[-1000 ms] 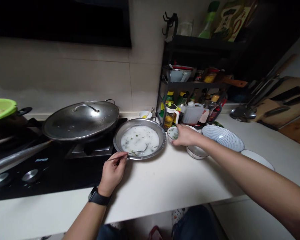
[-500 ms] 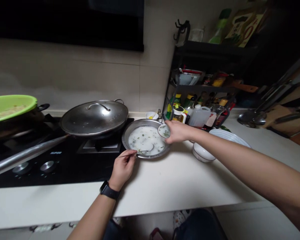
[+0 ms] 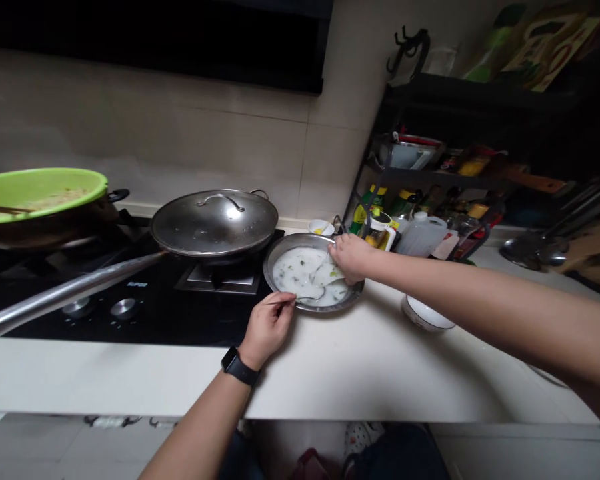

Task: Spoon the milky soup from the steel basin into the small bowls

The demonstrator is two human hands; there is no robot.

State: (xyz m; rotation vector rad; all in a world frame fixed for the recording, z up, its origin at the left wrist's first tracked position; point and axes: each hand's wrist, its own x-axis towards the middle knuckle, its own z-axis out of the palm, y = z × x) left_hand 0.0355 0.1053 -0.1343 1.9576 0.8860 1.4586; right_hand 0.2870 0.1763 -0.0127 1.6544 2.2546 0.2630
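Note:
A round metal pan of white liquid with green bits sits on the pale counter beside the stove. My left hand, with a black watch on its wrist, pinches the handle of a spoon whose bowl lies in the liquid. My right hand reaches over the pan's right side and grips a small white bowl, tipped down into the pan.
A lidded wok with a long metal handle stands on the black stove. A green basin rests on a pot at far left. A white bowl sits on the counter at right. A black rack of bottles stands behind.
My right hand has carried the small bowl from the counter by the rack leftward over the pan and tipped it in. My left hand stays on the spoon. The view has shifted left.

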